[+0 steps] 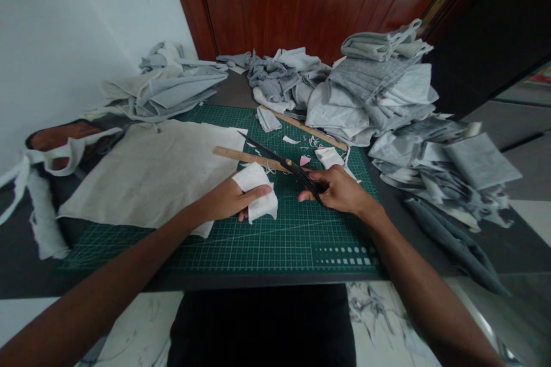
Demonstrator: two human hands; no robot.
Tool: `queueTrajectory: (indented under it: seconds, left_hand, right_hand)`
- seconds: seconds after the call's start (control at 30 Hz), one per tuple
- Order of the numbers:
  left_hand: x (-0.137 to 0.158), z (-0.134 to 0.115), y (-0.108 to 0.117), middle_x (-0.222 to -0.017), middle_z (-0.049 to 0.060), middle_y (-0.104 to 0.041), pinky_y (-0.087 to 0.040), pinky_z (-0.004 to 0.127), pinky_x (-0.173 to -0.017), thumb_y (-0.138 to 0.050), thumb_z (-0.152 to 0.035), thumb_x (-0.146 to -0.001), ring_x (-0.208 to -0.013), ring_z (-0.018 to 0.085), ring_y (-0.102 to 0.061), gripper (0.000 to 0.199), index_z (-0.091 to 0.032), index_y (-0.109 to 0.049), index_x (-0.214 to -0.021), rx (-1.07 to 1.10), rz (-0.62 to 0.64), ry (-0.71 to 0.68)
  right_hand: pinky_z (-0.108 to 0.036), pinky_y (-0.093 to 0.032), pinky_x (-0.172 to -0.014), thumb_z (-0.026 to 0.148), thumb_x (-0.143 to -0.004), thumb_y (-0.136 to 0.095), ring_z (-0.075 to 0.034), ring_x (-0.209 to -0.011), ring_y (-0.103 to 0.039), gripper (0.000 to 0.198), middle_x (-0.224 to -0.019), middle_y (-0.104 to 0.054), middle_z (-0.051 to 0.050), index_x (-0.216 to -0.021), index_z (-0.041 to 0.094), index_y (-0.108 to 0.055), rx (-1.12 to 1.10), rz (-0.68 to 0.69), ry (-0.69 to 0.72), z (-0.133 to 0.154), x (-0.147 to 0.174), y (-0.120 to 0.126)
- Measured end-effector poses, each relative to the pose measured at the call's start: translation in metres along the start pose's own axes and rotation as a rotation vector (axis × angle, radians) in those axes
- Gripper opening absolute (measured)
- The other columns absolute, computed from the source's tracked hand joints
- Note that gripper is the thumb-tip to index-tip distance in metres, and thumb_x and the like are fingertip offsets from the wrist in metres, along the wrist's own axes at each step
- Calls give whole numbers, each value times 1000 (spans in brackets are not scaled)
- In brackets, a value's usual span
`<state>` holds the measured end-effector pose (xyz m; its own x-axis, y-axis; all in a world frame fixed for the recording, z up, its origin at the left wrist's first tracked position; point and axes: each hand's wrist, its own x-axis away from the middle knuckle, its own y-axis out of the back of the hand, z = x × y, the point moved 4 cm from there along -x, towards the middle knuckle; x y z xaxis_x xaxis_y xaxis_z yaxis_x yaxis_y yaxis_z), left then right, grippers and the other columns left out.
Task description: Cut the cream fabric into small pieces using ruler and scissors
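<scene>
My left hand [228, 198] is closed on a small piece of white cloth [263, 202], its thumb pressed on top. Held in my right hand [338, 189] are black scissors [286, 161], their blades pointing up and left, past the cloth. The blades look close together. Beneath both hands lies a green cutting mat [275, 252] with a printed grid. A wooden ruler [241, 155] runs under the scissors. Left of my left hand, a large off-white cloth [167, 175] is spread flat over the mat.
Folded grey fabric [370, 80] is piled at the back right, with grey scraps [447, 160] beside it. More cloth [167, 89] is heaped at the back left. A second wooden ruler [310, 128], a folded grey piece [268, 119] and a pink scrap [305, 160] lie on the mat.
</scene>
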<state>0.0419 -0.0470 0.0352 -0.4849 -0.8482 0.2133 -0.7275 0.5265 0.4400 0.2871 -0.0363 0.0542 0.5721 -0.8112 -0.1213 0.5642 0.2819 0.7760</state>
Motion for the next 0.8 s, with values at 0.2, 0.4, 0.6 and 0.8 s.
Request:
queueTrajectory:
  seconds: [0.2,0.4,0.6,0.8]
  left_hand:
    - [0,0,1,-55,-2,-61,-44,23,-42,-56,-56,-95,-41,12,-55,39,-20,-57,-81,5,-14,6]
    - [0,2,3,-53,-3,-60,-46,23,-43,-55,-60,-95,-41,13,-57,43,-19,-59,-81,-22,-1,-8]
    - [0,2,5,-53,-3,-59,-46,23,-45,-54,-59,-97,-42,12,-56,42,-20,-57,-80,-45,-19,-17]
    - [0,2,5,-56,-2,-61,-46,24,-45,-54,-60,-97,-44,14,-57,42,-20,-58,-84,-39,-29,-13]
  right_hand:
    - [-27,-28,-59,71,-83,-70,-14,-61,-46,54,-70,-57,1,-84,18,-62,60,11,-45,-2,5,15]
    - [-26,-26,-59,59,-82,-79,-11,-56,-43,43,-64,-55,4,-84,18,-64,139,180,-37,1,3,3]
    - [-27,-25,-56,69,-88,-68,-10,-53,-36,57,-56,-43,5,-66,18,-59,20,92,23,0,1,-2]
    - [-26,-28,-56,67,-85,-71,-12,-58,-40,52,-66,-52,3,-89,16,-67,7,146,-42,-1,4,9]
